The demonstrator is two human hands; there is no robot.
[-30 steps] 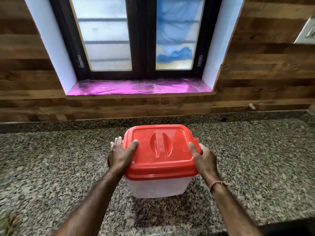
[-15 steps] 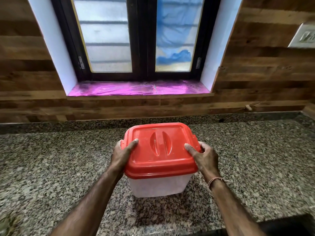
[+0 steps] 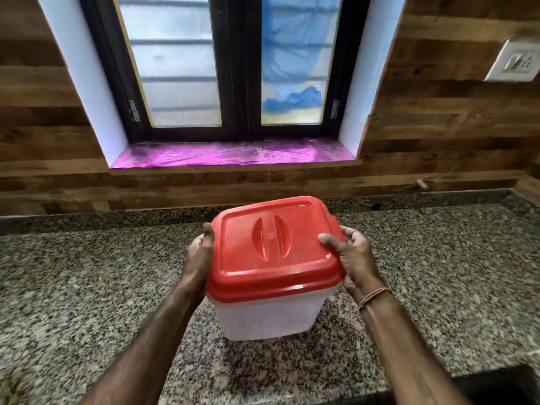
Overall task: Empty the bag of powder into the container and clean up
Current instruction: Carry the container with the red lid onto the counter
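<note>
A translucent white container [image 3: 266, 317] with a red lid [image 3: 274, 249] is between my hands, over the granite counter [image 3: 87, 287]. The lid sits tilted, its right side a bit higher. My left hand [image 3: 198, 255] grips the lid's left edge, thumb at the back corner. My right hand [image 3: 350, 258] holds the right edge, thumb pressed on top of the lid and fingers curled beside it. No bag of powder is in view.
A wood-panelled wall rises behind the counter, with a dark-framed window and a pink foil-covered sill [image 3: 228, 154]. A white switch plate [image 3: 514, 61] is on the wall at the right. A dark opening [image 3: 502, 384] shows at the counter's near right corner.
The container has come closer and higher in view and its lid now tilts. My right thumb has slid further onto the lid, and my left thumb has moved off the lid's top to its edge.
</note>
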